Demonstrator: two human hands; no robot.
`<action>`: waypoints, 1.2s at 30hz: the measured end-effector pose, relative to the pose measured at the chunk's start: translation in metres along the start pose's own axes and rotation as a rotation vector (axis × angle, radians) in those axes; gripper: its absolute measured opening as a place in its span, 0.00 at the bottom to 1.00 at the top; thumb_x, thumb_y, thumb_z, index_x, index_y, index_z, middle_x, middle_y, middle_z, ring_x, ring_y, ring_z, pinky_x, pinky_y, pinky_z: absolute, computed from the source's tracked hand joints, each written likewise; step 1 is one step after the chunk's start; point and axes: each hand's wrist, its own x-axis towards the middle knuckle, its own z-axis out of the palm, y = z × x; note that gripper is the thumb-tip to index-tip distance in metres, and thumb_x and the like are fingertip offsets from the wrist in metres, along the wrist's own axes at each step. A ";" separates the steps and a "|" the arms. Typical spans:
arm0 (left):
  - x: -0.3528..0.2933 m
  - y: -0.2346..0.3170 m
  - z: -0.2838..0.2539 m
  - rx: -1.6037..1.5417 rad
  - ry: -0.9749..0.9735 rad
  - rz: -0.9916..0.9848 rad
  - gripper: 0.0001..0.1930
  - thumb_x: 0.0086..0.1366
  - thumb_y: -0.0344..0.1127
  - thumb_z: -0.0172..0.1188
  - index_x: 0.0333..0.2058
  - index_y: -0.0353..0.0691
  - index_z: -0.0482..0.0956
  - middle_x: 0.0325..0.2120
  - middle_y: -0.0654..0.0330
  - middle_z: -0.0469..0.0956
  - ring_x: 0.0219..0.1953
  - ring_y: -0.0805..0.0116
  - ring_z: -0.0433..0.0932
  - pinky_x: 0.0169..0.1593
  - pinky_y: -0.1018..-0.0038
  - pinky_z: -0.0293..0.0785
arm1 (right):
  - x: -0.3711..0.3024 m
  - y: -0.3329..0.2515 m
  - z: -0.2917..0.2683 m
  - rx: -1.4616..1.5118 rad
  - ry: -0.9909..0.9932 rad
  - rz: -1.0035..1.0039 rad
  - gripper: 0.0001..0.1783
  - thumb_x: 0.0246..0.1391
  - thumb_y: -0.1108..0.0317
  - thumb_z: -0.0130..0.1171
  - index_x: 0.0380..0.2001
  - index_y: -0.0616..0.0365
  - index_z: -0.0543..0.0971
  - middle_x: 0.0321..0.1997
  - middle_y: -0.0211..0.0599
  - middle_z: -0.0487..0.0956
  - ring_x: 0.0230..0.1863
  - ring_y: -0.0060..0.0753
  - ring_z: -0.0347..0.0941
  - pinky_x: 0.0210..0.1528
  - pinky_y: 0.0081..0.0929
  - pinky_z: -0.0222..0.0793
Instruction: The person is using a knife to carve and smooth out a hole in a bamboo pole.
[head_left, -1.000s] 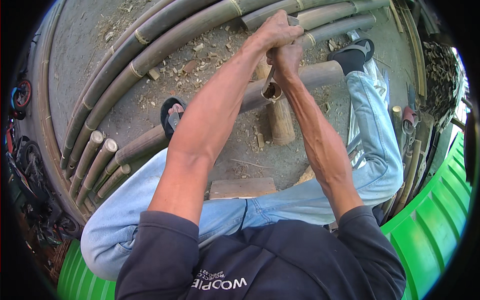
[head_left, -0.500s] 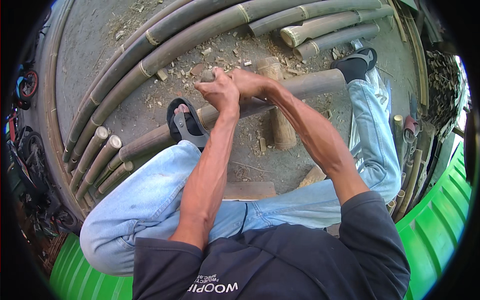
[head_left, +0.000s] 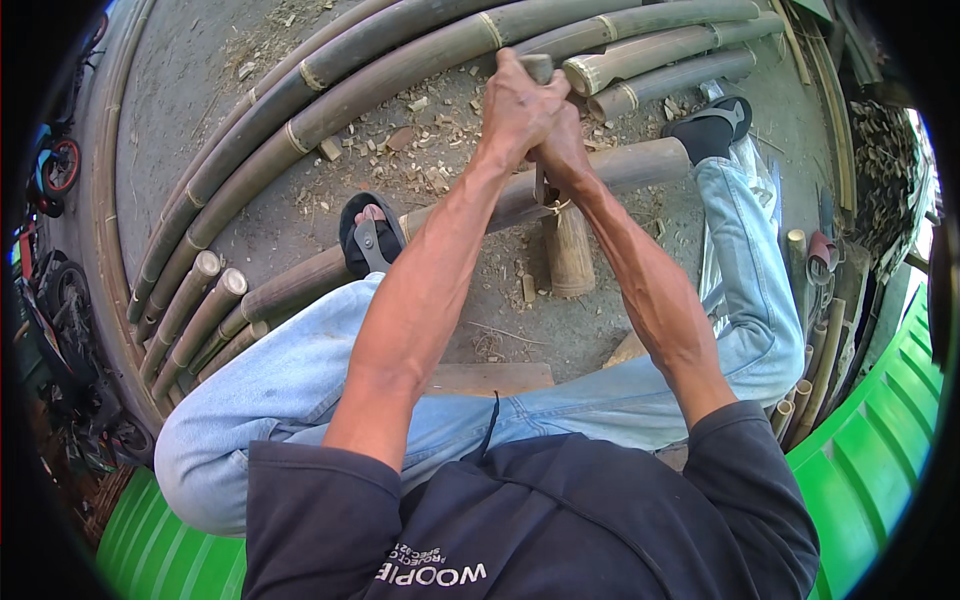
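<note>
My left hand [head_left: 520,108] is closed round the upper part of a thick handle [head_left: 538,67], whose blunt grey-brown end sticks out past the fingers. Tight below it, my right hand [head_left: 564,146] is closed on the same tool. A dark, narrow, blade-like part [head_left: 540,187] shows under the hands, at a bamboo pole [head_left: 640,165]; the fists hide most of the tool, so its exact kind is unclear. The pole slants across in front of me, resting over a short bamboo piece [head_left: 570,255]. My left sandalled foot [head_left: 370,232] presses against the pole, and my right foot [head_left: 708,130] is at its far-right end.
Long curved bamboo poles [head_left: 350,97] lie beyond my hands, with shorter cut lengths [head_left: 650,65] at the upper right. Wood chips [head_left: 440,140] litter the ground. Bamboo stubs [head_left: 215,300] stick out at left, near parked bikes [head_left: 65,330]. Green ribbed sheeting [head_left: 870,400] curves behind me.
Both hands, still clasping the tool, have swung up and to the right, away from my left foot. The blade-like part now shows below them at the pole.
</note>
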 end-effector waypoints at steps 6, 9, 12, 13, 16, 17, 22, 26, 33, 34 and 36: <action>-0.031 -0.013 -0.010 -0.005 0.377 -0.017 0.26 0.64 0.42 0.69 0.47 0.24 0.69 0.33 0.43 0.84 0.32 0.55 0.86 0.39 0.62 0.83 | 0.000 -0.005 0.003 -0.280 -0.355 -0.188 0.17 0.60 0.67 0.63 0.45 0.70 0.82 0.35 0.45 0.86 0.40 0.30 0.82 0.39 0.34 0.80; -0.042 -0.022 -0.010 -0.040 0.491 -0.051 0.26 0.64 0.42 0.68 0.47 0.25 0.69 0.33 0.44 0.83 0.32 0.54 0.85 0.39 0.60 0.81 | 0.006 0.012 0.010 -0.353 -0.482 -0.272 0.17 0.58 0.67 0.64 0.44 0.70 0.82 0.37 0.48 0.87 0.43 0.31 0.83 0.42 0.36 0.80; -0.066 -0.024 -0.007 -0.089 0.663 -0.186 0.25 0.64 0.39 0.68 0.48 0.26 0.67 0.37 0.37 0.81 0.38 0.42 0.84 0.45 0.55 0.80 | 0.012 0.044 0.014 -0.354 -0.673 -0.409 0.17 0.54 0.67 0.66 0.42 0.71 0.82 0.38 0.56 0.87 0.43 0.39 0.84 0.47 0.41 0.78; -0.070 -0.031 -0.008 -0.088 0.667 -0.186 0.25 0.64 0.39 0.68 0.48 0.26 0.67 0.37 0.37 0.81 0.38 0.42 0.84 0.45 0.55 0.80 | 0.012 0.044 0.017 -0.353 -0.677 -0.411 0.17 0.54 0.67 0.66 0.42 0.71 0.82 0.38 0.56 0.87 0.43 0.39 0.84 0.47 0.41 0.78; -0.074 -0.038 -0.009 -0.106 0.794 -0.216 0.32 0.66 0.42 0.67 0.54 0.21 0.65 0.41 0.32 0.79 0.43 0.38 0.82 0.49 0.51 0.77 | 0.008 0.039 0.025 -0.489 -0.822 -0.409 0.18 0.53 0.66 0.66 0.42 0.69 0.81 0.40 0.60 0.86 0.43 0.44 0.85 0.48 0.43 0.78; -0.079 -0.041 -0.009 -0.107 0.794 -0.217 0.32 0.66 0.42 0.67 0.54 0.21 0.65 0.41 0.32 0.79 0.43 0.38 0.82 0.49 0.51 0.77 | 0.004 0.032 0.026 -0.524 -0.862 -0.414 0.18 0.53 0.65 0.66 0.43 0.68 0.81 0.40 0.60 0.86 0.43 0.46 0.85 0.49 0.43 0.77; -0.089 -0.065 -0.011 -0.056 0.876 -0.321 0.37 0.67 0.45 0.66 0.59 0.17 0.61 0.45 0.30 0.78 0.44 0.36 0.82 0.49 0.52 0.78 | 0.000 0.027 0.034 -0.623 -0.919 -0.347 0.21 0.53 0.62 0.68 0.45 0.67 0.81 0.40 0.58 0.87 0.42 0.49 0.85 0.49 0.44 0.77; -0.068 -0.050 -0.007 -0.260 0.702 -0.288 0.30 0.67 0.42 0.66 0.53 0.20 0.66 0.42 0.40 0.80 0.42 0.50 0.83 0.47 0.59 0.80 | 0.014 0.028 0.020 -0.479 -0.764 -0.298 0.19 0.58 0.62 0.65 0.44 0.69 0.83 0.37 0.47 0.87 0.39 0.44 0.84 0.47 0.41 0.78; 0.013 -0.036 0.012 -0.364 0.010 0.019 0.22 0.67 0.41 0.67 0.47 0.28 0.72 0.36 0.52 0.81 0.37 0.65 0.81 0.42 0.68 0.81 | 0.023 0.022 -0.006 -0.324 -0.026 -0.166 0.17 0.60 0.64 0.64 0.46 0.68 0.82 0.38 0.53 0.87 0.40 0.43 0.86 0.44 0.40 0.79; 0.016 -0.031 0.020 -0.346 -0.136 0.069 0.19 0.68 0.41 0.67 0.46 0.31 0.75 0.38 0.55 0.82 0.38 0.67 0.81 0.40 0.71 0.80 | 0.018 0.026 -0.012 -0.304 0.062 -0.192 0.16 0.60 0.66 0.63 0.45 0.68 0.82 0.38 0.55 0.87 0.41 0.45 0.86 0.46 0.41 0.79; 0.018 -0.014 0.038 -0.304 -0.258 0.099 0.19 0.67 0.41 0.68 0.47 0.31 0.75 0.39 0.53 0.82 0.40 0.66 0.81 0.42 0.71 0.81 | -0.001 0.022 -0.023 -0.317 0.224 -0.247 0.16 0.60 0.66 0.63 0.46 0.68 0.81 0.38 0.54 0.87 0.41 0.45 0.86 0.46 0.40 0.79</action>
